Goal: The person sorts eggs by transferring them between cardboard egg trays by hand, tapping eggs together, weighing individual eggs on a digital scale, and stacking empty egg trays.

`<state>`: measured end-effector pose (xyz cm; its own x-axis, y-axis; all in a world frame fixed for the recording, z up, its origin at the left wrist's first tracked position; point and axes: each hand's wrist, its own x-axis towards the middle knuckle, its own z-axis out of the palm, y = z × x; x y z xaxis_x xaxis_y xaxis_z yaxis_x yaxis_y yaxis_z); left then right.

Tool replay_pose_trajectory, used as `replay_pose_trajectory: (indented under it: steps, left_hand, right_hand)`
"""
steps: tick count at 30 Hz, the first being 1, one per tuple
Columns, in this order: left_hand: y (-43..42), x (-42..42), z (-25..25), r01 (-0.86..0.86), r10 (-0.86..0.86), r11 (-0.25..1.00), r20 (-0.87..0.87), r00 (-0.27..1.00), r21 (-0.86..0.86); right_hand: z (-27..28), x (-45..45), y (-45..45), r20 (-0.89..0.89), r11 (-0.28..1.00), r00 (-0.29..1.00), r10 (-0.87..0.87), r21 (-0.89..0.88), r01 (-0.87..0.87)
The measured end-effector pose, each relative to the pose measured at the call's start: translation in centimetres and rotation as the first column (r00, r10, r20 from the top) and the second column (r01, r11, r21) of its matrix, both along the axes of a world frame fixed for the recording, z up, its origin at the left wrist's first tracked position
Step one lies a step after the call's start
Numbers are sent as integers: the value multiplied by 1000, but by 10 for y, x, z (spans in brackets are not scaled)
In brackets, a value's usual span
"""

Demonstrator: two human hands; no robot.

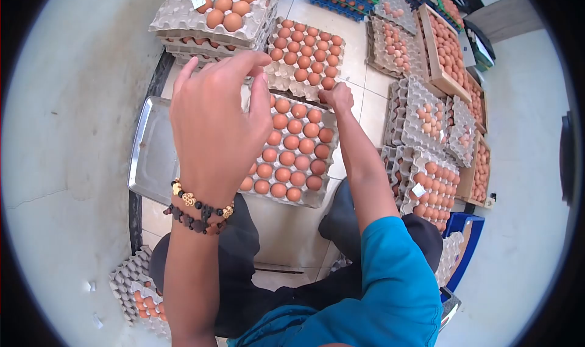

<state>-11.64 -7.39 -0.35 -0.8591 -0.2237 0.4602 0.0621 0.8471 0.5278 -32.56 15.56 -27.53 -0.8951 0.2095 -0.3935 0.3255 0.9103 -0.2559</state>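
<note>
My left hand (222, 106) is raised close to the camera, with a beaded bracelet on the wrist. Its thumb stands apart from the bent fingers, and no object shows between them. It hides the left part of the near egg tray (315, 196), a grey pulp tray with rows of brown eggs (290, 142). My right hand (337, 97) is closed at the near right corner of the far egg tray (286, 84). A brown egg (328, 83) lies right by its fingers; what they grip is hidden.
A metal tray (139, 182) lies at the left, below a stack of pulp trays (177, 23) topped with several eggs. More egg trays (431, 137) and wooden crates of eggs (434, 67) line the right. Blue and green plastic trays (341, 0) stand at the back. Another pulp tray (125, 280) is at lower left.
</note>
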Motion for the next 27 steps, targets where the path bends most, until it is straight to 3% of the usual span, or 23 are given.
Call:
replay_pose_trajectory:
  steps: [3, 4, 5, 7, 8, 9, 11, 12, 15, 16, 17, 18, 20, 23, 26, 27]
  left_hand:
    - [0, -1, -3, -4, 2, 1000, 57, 998, 31]
    - [-1, 1, -5, 2, -4, 999, 72, 997, 37]
    - [-2, 3, -7, 9, -12, 999, 84, 996, 42]
    - [-3, 10, -5, 9, -14, 999, 137, 991, 37]
    - [-3, 17, 3, 2, -7, 1000, 176, 984, 29]
    - [-5, 26, 11, -8, 3, 1000, 217, 976, 22]
    - [-24, 51, 30, 83, -141, 982, 369, 919, 169]
    - [-34, 64, 40, 132, -234, 964, 499, 835, 231]
    - [-66, 114, 61, 148, -459, 885, 781, 423, 441]
    - [-79, 134, 61, 170, -471, 882, 813, 342, 439]
    - [-85, 154, 60, 195, -479, 876, 838, 259, 441]
    - [-80, 172, 60, 4, -483, 863, 823, 300, 505]
    - [-72, 199, 60, -368, -456, 721, 802, 386, 588]
    - [-73, 213, 66, -310, -350, 823, 854, 386, 477]
    - [-88, 240, 59, -331, -294, 847, 885, 362, 417]
    - [-94, 253, 55, -333, -290, 843, 878, 381, 423]
  right_hand:
    - [-1, -7, 10, 47, 997, 998, -46, -60, 49]
    - [-22, -17, 24, 31, 989, 998, -53, -139, 57]
    - [-45, -27, 41, 92, 935, 991, -93, -335, 118]
    - [-76, -40, 66, 226, 705, 965, -130, -664, 250]
    - [-67, -34, 70, 225, 626, 966, -130, -736, 256]
    - [-58, -27, 73, 294, 474, 937, -189, -808, 349]
    - [-49, -26, 79, 445, 110, 856, -263, -868, 485]
    - [-43, -31, 78, 523, 10, 827, -209, -844, 536]
    - [-64, -54, 72, 307, 430, 907, -288, -805, 409]
    - [-59, -50, 62, 57, 758, 968, -246, -611, 228]
    - [-48, -46, 53, 2, 868, 986, -166, -473, 147]
    - [-35, -44, 43, -40, 947, 996, -75, -317, 58]
    - [-18, -39, 23, -93, 996, 995, 23, -82, -31]
    - [-22, -44, 11, -35, 995, 999, -22, -103, 19]
    - [-26, -44, 12, -91, 995, 996, -20, -96, 11]
    - [-28, -44, 17, -100, 985, 993, -58, -170, 40]
